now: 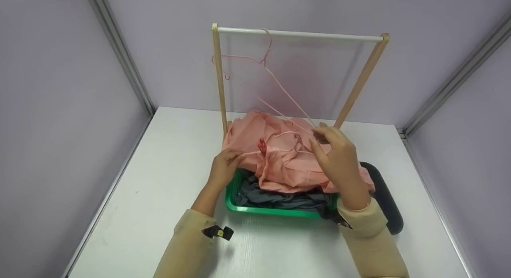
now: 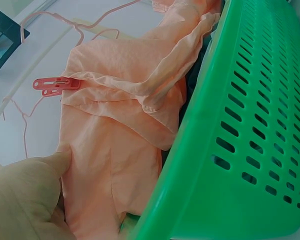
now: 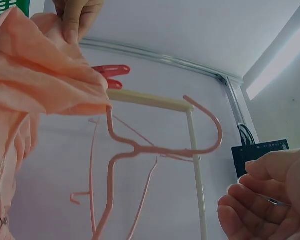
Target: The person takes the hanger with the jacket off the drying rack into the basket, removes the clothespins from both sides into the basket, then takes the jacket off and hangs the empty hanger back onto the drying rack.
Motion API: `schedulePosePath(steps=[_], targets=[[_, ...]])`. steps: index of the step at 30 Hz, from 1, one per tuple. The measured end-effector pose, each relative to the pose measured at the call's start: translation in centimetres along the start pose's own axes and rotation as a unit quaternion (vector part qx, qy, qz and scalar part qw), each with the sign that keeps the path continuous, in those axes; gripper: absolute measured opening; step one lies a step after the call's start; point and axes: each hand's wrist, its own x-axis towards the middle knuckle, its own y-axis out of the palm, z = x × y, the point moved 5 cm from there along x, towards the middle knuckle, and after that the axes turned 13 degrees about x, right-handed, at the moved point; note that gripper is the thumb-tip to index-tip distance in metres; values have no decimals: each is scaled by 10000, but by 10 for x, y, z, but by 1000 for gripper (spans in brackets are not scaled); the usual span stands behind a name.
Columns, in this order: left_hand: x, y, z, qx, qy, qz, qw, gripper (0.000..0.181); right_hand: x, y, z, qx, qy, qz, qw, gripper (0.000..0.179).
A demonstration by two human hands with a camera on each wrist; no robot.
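Note:
A pink garment [image 1: 295, 176] is draped over a pink wire hanger [image 3: 160, 150], whose hook stands out from the cloth. On the left, a red clothespin [image 2: 52, 84] clips the fabric at the hanger's arm. My left hand [image 1: 224, 168] pinches the garment's left edge between thumb and fingers, beyond the clothespin. Above the right part of the garment is my right hand [image 1: 339, 154], its fingers loosely bent. Nothing shows between those fingers in the right wrist view, where the hand [image 3: 272, 187] is apart from the hook.
A green basket [image 1: 275, 211] holding dark cloth [image 1: 275, 199] stands beneath the garment. Behind is a rack with a white bar [image 1: 319, 34] and wooden posts [image 1: 361, 80]; another pink hanger [image 1: 264, 61] hangs from it. To the right lies a black rounded object [image 1: 386, 204].

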Motion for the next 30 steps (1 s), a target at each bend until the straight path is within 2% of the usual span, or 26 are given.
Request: schedulePosePath(steps=[4,11,17,24,30], targets=[[0,2,0,-1,21,16,10000,22,3,12,13,134,-244,80,9996,21],[1,2,-1,82,51,55,9999,21,9,33,40,464,-1009,288,9934,18],[1,3,-3,189,18,77,9998,22,7,55,51,561,-1219,629,9890,19],[1,4,-3,182,-48,62,9998,22,5,80,42,429,-1263,980,9862,17],[3,5,-1,159,-50,55,9998,20,0,102,28,16,-1047,1371,9850,20]])
